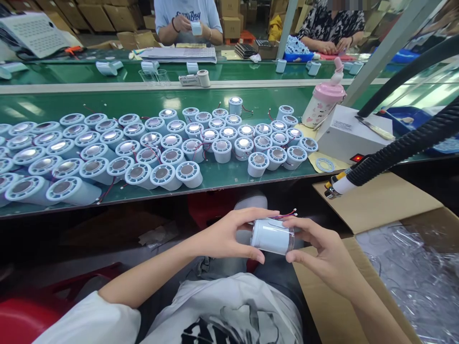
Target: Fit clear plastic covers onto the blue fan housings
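A: Position of the piece?

B: Light-blue cylindrical housing, lying sideways above the wearer's lap, just off the near edge of the green table. Clear plastic sleeve around it, showing past its right end.

A: Hands?

B: Both gripping it. Left hand at the left end, thumb below, fingers above. Right hand at the right end, thumb low, fingertips on top. Thin wire leads project above, near the right fingers.

A: On the table?

B: Many similar housings in uneven rows, round ends up or tilted, some with leads trailing. Farther right, a pink-lidded cup beside a white box with a red switch.

A: Right of the wearer?

B: Open cardboard carton holding clear plastic pieces; black corrugated hose slanting over its flap.

A: Across?

B: Co-worker in light-blue T-shirt, both hands on a pale-blue part.
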`<state>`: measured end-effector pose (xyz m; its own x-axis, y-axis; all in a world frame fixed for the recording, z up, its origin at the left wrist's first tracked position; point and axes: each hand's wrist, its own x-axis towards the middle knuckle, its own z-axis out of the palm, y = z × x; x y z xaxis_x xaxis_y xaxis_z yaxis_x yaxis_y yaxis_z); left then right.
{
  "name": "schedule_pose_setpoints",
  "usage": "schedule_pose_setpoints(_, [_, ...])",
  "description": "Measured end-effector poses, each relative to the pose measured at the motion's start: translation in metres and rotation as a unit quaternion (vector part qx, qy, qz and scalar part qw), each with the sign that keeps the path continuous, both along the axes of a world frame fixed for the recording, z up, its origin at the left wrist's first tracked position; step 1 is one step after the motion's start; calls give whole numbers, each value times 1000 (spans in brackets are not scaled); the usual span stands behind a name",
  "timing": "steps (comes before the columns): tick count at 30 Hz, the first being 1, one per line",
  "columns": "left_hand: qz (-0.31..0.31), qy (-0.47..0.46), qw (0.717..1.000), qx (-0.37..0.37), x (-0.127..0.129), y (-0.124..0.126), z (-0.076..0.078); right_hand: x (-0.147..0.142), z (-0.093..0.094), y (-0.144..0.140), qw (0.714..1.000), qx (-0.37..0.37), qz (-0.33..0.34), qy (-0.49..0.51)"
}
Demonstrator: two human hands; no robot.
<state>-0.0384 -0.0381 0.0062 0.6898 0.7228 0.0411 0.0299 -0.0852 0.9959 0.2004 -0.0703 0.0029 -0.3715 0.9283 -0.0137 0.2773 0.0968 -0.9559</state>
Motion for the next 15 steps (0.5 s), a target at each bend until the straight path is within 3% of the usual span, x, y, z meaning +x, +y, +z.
schedule_pose_setpoints(9, [3, 26, 996, 87, -1, 0, 3, -1, 5, 0, 988, -129, -7, 86])
schedule_pose_setpoints(15, [-1, 31, 995, 97, -1, -1, 4, -4, 4, 3, 973, -191, -13, 129])
